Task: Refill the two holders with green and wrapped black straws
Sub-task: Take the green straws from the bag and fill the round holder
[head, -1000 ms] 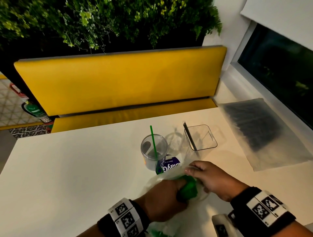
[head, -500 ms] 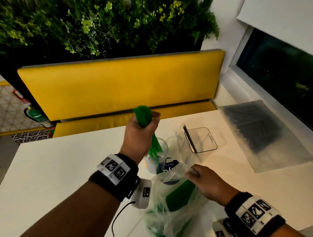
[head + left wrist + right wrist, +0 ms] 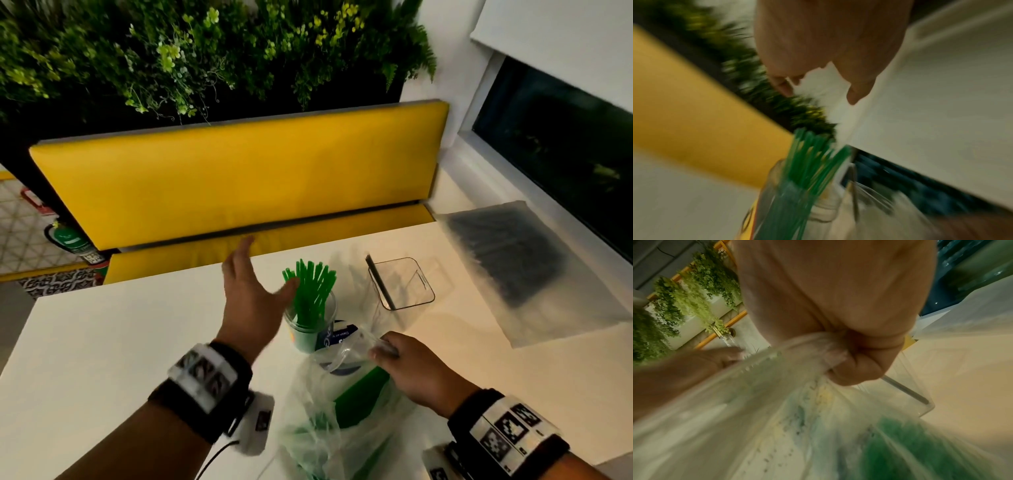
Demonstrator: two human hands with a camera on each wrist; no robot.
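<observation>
White tabletop fills the foreground, with a yellow padded bench behind it, hanging greenery above the bench, and a dark window to the right.

Half a second ago the left hand was lowering a fistful of green straws toward the round clear holder. Now those straws stand fanned inside it, and the hand hovers just beside them, fingers spread and holding nothing — the bundle has been let go. A second ago only one green straw stood there, so by my reading the green half of the job is well advanced, if not done.

The right hand is curled tight, pinching the mouth of a thin clear bag that lies on the table nearest the person, with more green straws showing inside.

Just to the right of the round holder stands a square clear holder with a single dark straw leaning in it — it looks barely filled. Further right, near the window, a frosted bag of black wrapped straws lies flat, untouched; that would seem to be the next supply to open.
</observation>
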